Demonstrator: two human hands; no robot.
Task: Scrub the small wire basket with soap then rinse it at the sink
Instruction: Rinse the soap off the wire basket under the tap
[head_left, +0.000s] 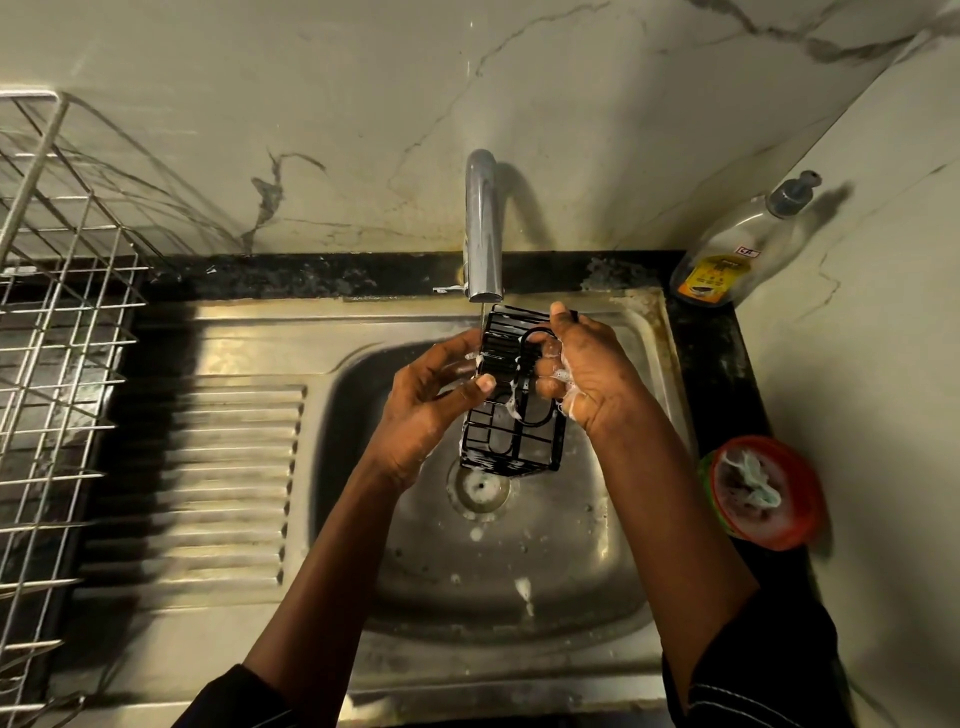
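Observation:
A small black wire basket (511, 415) hangs over the steel sink bowl (587, 545), its far end right under the tap spout (484, 228). A thin stream of water falls from the spout onto it. White suds cling to its wires. My left hand (426, 400) grips the basket's left side, thumb across the wires. My right hand (582, 364) holds the right side, fingers curled round the wires and covered in foam.
A metal dish rack (57, 322) stands at the left beside the ribbed drainboard (208, 478). A pump soap bottle (737, 249) leans in the back right corner. A round red tub with a scrubber (761, 491) sits on the black counter at the right.

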